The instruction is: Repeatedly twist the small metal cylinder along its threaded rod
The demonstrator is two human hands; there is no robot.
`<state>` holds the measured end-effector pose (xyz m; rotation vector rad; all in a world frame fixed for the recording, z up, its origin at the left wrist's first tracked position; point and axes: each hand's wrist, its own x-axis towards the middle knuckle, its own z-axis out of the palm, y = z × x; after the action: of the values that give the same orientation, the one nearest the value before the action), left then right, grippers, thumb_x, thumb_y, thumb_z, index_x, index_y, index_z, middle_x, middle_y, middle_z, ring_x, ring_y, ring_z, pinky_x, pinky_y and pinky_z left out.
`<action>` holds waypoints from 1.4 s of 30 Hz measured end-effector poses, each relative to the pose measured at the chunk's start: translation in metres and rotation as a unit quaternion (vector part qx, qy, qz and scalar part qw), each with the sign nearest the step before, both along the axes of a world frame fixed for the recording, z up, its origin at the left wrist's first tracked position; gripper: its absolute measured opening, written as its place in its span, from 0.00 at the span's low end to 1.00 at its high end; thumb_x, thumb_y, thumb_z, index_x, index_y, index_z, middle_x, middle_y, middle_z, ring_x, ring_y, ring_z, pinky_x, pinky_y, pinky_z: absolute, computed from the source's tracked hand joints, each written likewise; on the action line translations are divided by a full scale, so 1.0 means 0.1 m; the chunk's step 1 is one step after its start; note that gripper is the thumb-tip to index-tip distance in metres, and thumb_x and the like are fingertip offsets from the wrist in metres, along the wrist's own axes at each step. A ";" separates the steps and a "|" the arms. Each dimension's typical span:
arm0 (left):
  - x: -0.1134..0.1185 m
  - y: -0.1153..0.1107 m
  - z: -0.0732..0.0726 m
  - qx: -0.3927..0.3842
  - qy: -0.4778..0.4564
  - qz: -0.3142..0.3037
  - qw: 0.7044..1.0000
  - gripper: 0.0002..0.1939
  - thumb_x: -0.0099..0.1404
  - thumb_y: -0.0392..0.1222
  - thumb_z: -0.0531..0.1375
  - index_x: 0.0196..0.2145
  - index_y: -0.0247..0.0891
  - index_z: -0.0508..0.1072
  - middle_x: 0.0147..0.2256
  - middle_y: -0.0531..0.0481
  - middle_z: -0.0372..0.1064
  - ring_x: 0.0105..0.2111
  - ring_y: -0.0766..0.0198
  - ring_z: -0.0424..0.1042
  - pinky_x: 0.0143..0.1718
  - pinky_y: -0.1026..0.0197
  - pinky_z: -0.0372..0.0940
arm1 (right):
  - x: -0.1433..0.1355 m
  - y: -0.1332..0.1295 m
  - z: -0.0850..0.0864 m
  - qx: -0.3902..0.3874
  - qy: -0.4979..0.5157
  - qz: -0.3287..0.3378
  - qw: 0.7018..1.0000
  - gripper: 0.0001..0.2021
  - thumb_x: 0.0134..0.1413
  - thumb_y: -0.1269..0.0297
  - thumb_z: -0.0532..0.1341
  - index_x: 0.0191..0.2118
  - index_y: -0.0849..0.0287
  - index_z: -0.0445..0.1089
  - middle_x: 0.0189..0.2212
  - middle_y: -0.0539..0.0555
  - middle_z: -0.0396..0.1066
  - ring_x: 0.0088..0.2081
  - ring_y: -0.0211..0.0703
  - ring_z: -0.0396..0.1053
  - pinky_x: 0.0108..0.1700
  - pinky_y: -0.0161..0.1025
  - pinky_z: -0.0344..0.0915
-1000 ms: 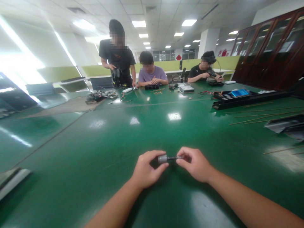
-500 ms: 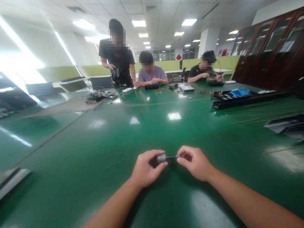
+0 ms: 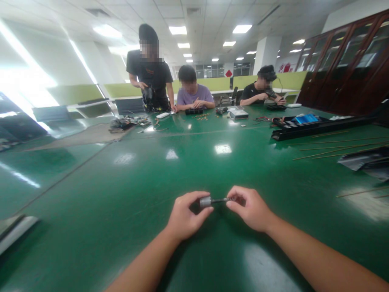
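1. Head view, my left hand (image 3: 185, 215): thumb and fingers are curled into a pinch, clamped on a short grey metal cylinder (image 3: 206, 202). The cylinder lies on its side between the fingertips, its length running left to right.
2. Head view, my right hand (image 3: 253, 209): thumb and index finger are closed on the far end of a thin dark rod (image 3: 219, 200). My fingers partly cover that end, so its shape is unclear.
3. Position of the held parts: the rod extends from the cylinder's right side, roughly level, bridging the gap between my two hands. Both parts are in front of me at the near side of a glossy green table (image 3: 136, 174). The exact clearance above the surface cannot be read.
4. Right side of the table: a long black channel-shaped piece (image 3: 319, 129) with a bright blue item (image 3: 306, 118) just beside it; nearer me, long thin brass-coloured sticks (image 3: 340, 149).
5. Far side: a standing person in a black shirt (image 3: 152, 77), a seated person in a purple shirt (image 3: 196, 95) with small gold-coloured pieces (image 3: 203, 117) in front, and a person in a dark cap (image 3: 258, 91) farther right.
6. Far left: a dark jumbled heap of parts (image 3: 123, 123), details blurred.
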<state>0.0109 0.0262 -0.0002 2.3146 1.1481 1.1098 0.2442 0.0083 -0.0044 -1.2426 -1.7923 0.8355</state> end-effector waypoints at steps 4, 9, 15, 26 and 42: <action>0.00 0.00 -0.01 -0.004 0.001 0.002 1.000 0.14 0.58 0.45 0.67 0.43 0.41 0.77 0.39 0.47 0.78 0.38 0.55 0.77 0.44 0.55 0.71 | 0.00 0.00 -0.01 0.000 0.001 -0.002 1.000 0.03 0.54 0.66 0.62 0.32 0.59 0.71 0.24 0.48 0.70 0.26 0.38 0.65 0.30 0.34 0.60; 0.00 0.00 0.00 -0.004 0.002 0.005 1.000 0.14 0.58 0.45 0.67 0.42 0.41 0.77 0.39 0.46 0.78 0.38 0.55 0.77 0.44 0.54 0.71 | 0.00 0.00 -0.01 0.005 -0.002 -0.003 1.000 0.03 0.54 0.66 0.62 0.32 0.59 0.71 0.24 0.48 0.70 0.26 0.38 0.65 0.30 0.33 0.59; 0.00 0.01 0.00 -0.018 0.003 0.004 1.000 0.14 0.58 0.46 0.67 0.42 0.40 0.78 0.39 0.45 0.78 0.39 0.55 0.77 0.44 0.54 0.71 | 0.00 0.00 0.00 -0.001 0.001 -0.006 1.000 0.03 0.54 0.66 0.62 0.32 0.59 0.71 0.24 0.48 0.70 0.26 0.38 0.66 0.30 0.33 0.60; -0.03 0.14 0.00 -0.121 -0.102 0.086 0.984 0.15 0.57 0.49 0.67 0.38 0.37 0.77 0.34 0.47 0.76 0.33 0.58 0.75 0.36 0.59 0.69 | -0.01 0.02 -0.07 -0.012 0.008 -0.022 1.000 0.05 0.55 0.64 0.62 0.35 0.60 0.72 0.26 0.50 0.72 0.28 0.39 0.68 0.32 0.34 0.62; -0.31 0.18 0.16 -0.282 -0.423 0.171 0.844 0.31 0.44 0.51 0.74 0.44 0.32 0.77 0.42 0.41 0.75 0.32 0.65 0.71 0.31 0.67 0.66 | -0.09 0.08 -0.15 -0.037 0.062 0.013 0.997 0.05 0.55 0.65 0.62 0.34 0.61 0.71 0.23 0.49 0.71 0.25 0.36 0.67 0.30 0.32 0.61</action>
<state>-0.0201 0.0439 0.0155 0.9927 1.2720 1.4359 0.2353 0.0165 -0.0192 -1.1905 -1.6944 0.9801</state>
